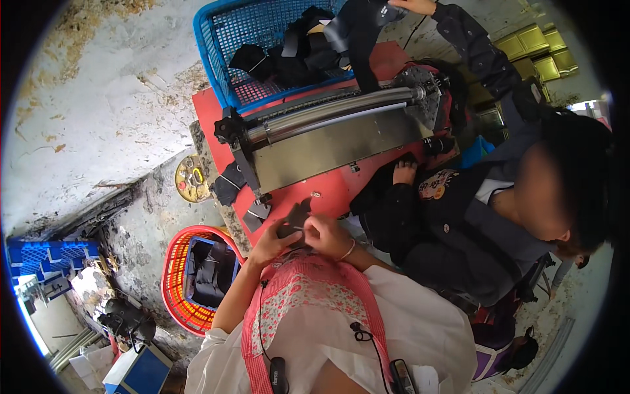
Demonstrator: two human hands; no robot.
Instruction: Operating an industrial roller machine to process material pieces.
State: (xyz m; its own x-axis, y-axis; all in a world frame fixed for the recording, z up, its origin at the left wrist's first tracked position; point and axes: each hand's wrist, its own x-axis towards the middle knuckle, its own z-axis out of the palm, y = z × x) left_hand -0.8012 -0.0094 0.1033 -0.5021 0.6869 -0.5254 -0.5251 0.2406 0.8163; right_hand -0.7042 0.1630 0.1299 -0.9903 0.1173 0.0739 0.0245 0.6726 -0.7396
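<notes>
Close in front of my apron, my left hand (275,243) is closed on a dark grey strip of material (298,215). My right hand (327,235) pinches the same strip from the other side, fingertips curled together near my left thumb. Part of the strip is hidden behind my fingers. Both hands are at the near edge of a red tabletop (319,194). Just beyond my left hand, another dark flat piece (256,215) lies on the table's left corner, beside a black bundle (230,184).
A roller machine (335,121) stands on the table, with a blue basket (223,72) of black pieces behind it. A co-worker (459,217) sits at the right, one arm over the basket. A red basket (174,282) stands at the lower left, near a round tin (190,178).
</notes>
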